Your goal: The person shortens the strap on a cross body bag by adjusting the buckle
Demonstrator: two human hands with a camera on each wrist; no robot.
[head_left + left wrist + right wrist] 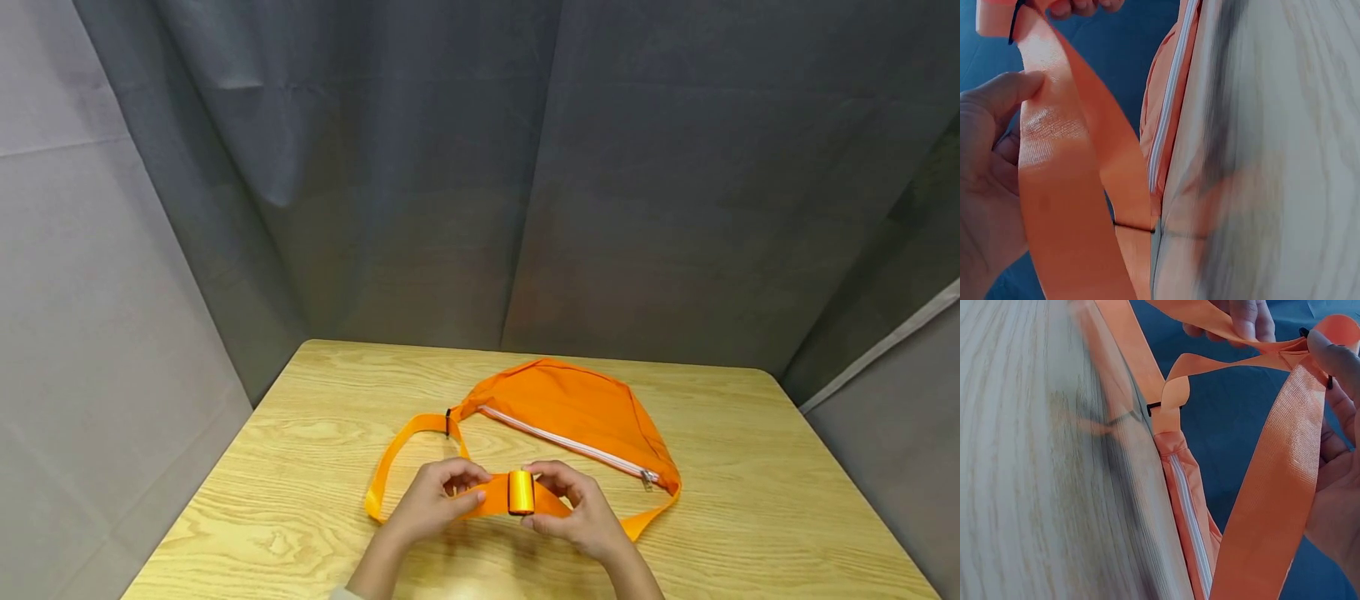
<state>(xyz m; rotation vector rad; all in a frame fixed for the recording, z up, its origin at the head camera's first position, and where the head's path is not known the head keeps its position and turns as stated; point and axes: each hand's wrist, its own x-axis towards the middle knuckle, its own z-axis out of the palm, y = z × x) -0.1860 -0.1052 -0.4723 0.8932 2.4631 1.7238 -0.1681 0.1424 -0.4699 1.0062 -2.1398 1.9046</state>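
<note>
An orange waist bag [562, 408] with a white zipper [570, 448] lies on the table. My left hand [431, 500] pinches its orange strap [1063, 194] between thumb and fingers, left of a black slider buckle [1330, 382]. At that buckle my right hand [581, 510] pinches the strap, thumb and fingers at its right side. A short strap loop [521, 492] bulges up through the buckle between the hands. In the right wrist view, the right thumb [1335, 359] presses by the buckle, hiding part of it.
A second black buckle [447, 422] sits on the strap near the bag's left end. The strap curves left of the left hand. The wooden table [765, 492] is bounded by a dark curtain [420, 208] behind and grey cloth [112, 333] at the left.
</note>
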